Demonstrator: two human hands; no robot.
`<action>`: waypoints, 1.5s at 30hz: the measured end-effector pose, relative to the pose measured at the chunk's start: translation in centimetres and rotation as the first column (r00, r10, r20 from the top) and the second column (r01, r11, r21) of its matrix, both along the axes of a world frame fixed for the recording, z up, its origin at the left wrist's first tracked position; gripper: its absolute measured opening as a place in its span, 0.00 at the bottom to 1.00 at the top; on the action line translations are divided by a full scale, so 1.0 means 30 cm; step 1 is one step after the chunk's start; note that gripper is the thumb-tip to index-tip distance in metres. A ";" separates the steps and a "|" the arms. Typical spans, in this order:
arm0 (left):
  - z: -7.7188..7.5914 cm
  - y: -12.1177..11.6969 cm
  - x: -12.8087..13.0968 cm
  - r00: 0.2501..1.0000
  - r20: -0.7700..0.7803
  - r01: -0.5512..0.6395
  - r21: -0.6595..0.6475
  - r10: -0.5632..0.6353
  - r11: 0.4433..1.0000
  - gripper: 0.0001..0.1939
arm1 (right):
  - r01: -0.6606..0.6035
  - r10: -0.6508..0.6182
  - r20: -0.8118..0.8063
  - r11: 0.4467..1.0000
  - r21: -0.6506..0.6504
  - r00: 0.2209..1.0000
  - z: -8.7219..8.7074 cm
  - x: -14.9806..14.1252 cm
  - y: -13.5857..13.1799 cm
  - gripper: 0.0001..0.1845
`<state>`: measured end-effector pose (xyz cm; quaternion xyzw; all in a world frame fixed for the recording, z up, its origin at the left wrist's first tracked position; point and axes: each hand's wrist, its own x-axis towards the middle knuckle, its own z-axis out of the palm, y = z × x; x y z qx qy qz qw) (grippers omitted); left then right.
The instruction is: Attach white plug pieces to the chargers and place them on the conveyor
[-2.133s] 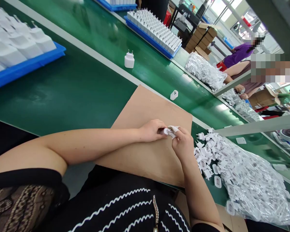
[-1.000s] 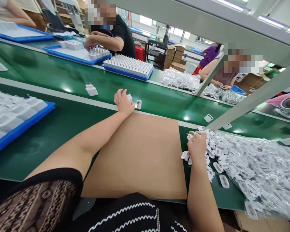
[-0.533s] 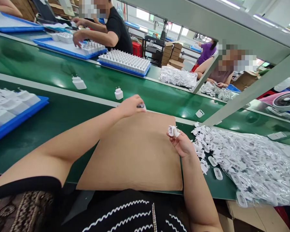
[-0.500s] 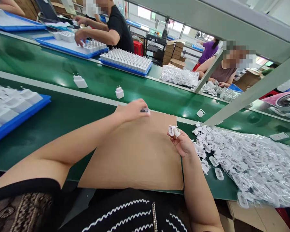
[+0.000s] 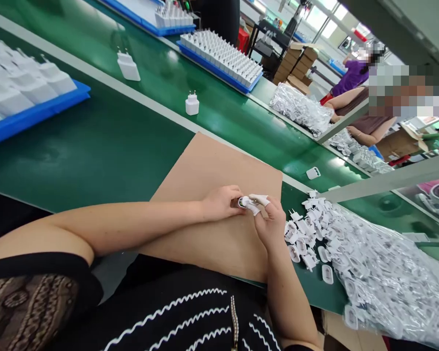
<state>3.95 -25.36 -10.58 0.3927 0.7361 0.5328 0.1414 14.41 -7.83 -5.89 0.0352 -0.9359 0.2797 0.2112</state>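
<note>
My left hand (image 5: 225, 202) is closed, its fingertips pinching a small white charger piece (image 5: 243, 201) with a dark opening. From the other side, my right hand (image 5: 270, 219) grips the same spot, with white finger cots (image 5: 261, 199) on its thumb and finger. Both hands meet over a brown cardboard sheet (image 5: 205, 161) on the green bench. Whether one part or two sit between the fingertips is hard to make out. Loose white plug covers (image 5: 302, 229) lie just right of my right hand.
A clear plastic bag of white covers (image 5: 380, 263) spreads over the bench at right. Two white chargers (image 5: 192, 104) stand on the green conveyor. Blue trays (image 5: 36, 112) hold rows of chargers. A metal post (image 5: 388, 178) crosses at right, and a person sits across the line.
My left hand has come down and right to meet my right hand, bringing their white pieces together. The view has tilted and turned, shifting the conveyor and trays.
</note>
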 end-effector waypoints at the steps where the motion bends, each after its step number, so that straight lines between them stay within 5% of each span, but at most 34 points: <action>1: 0.004 0.000 -0.001 1.000 -0.002 0.001 -0.003 -0.001 1.000 0.14 | -0.018 0.018 -0.004 0.999 0.050 1.000 -0.001 -0.002 -0.002 0.15; 7: 0.020 -0.001 -0.005 0.999 0.029 0.021 -0.039 -0.019 0.999 0.12 | -0.002 0.014 -0.033 0.934 0.357 0.999 0.012 -0.018 -0.017 0.20; 14: 0.031 -0.001 -0.016 0.992 0.120 0.035 -0.044 -0.030 0.998 0.13 | 0.036 -0.034 -0.012 0.877 0.480 0.999 0.051 -0.026 -0.037 0.18; 22: 0.041 0.004 -0.025 0.990 0.142 0.023 -0.092 -0.009 0.996 0.13 | 0.045 -0.060 0.015 0.864 0.502 0.998 0.067 -0.032 -0.043 0.15; 28: 0.045 0.008 -0.031 0.996 0.091 0.017 -0.130 -0.005 0.991 0.12 | 0.059 -0.043 -0.051 0.916 0.397 0.998 0.101 -0.027 -0.028 0.18; 36: 0.045 0.002 -0.034 0.994 0.105 0.035 -0.133 -0.021 0.991 0.10 | 0.066 -0.064 -0.020 0.883 0.465 0.998 0.057 -0.021 -0.033 0.15; 45: 0.044 0.004 -0.024 0.995 0.101 0.016 -0.124 -0.004 0.992 0.12 | 0.030 -0.057 0.032 0.836 0.549 0.998 0.074 -0.039 -0.050 0.17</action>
